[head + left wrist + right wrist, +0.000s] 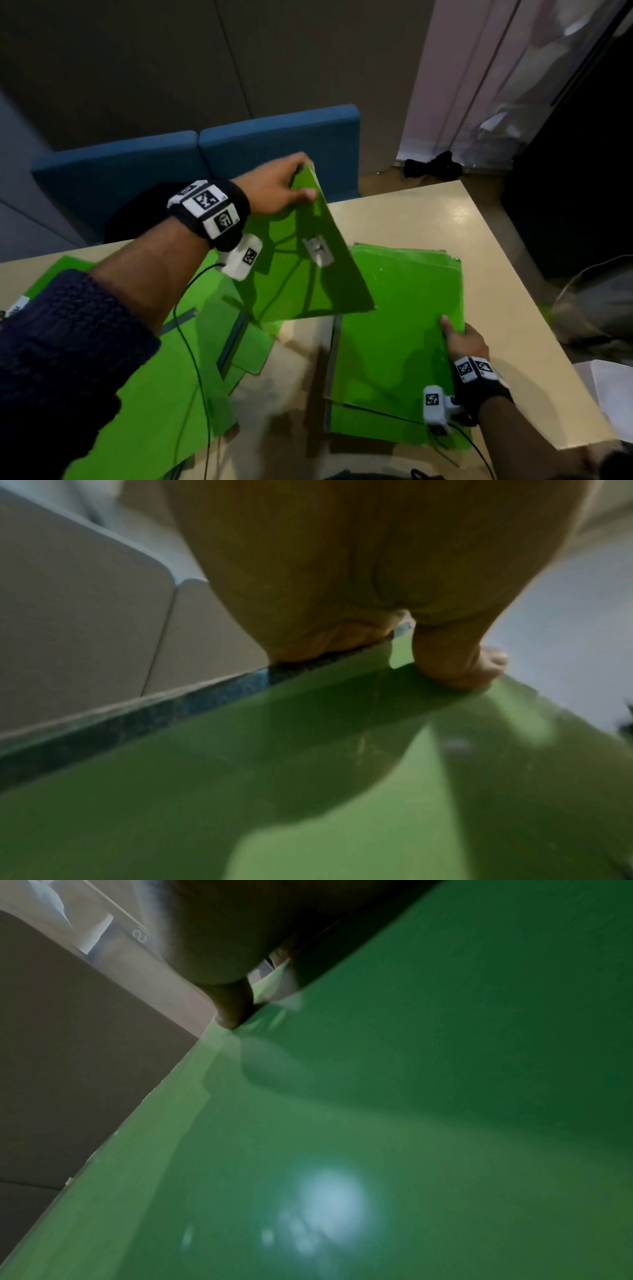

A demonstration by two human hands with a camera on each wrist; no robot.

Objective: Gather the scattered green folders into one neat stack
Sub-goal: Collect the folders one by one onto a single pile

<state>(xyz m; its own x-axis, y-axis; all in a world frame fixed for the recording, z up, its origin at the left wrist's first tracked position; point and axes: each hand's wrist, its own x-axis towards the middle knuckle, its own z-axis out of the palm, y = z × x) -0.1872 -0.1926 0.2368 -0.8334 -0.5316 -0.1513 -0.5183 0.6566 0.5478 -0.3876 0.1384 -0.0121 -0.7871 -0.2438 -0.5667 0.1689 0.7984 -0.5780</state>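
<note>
No readable brand text anywhere; only black-and-white fiducial tags on both wrist bands (209,209). Raised green folder (301,260) carries a white label, print too blurred to read. It's thin, flat, glossy plastic, rectangular, tilted steeply above the table (411,219). Left hand (274,188) pinches its top corner, thumb on the front face, fingers behind; the left wrist view shows the same clamp (459,666). Right hand (462,339) grips the right edge of the stack (394,325), thumb flat on the top sheet. Stack sits on the table's right side, edges roughly aligned, grey spine strip on its left. Scattered folders (164,370) overlap loosely at left. Table is pale beige laminate. Blue upholstered seat (205,154) behind it. Hands are well apart.
</note>
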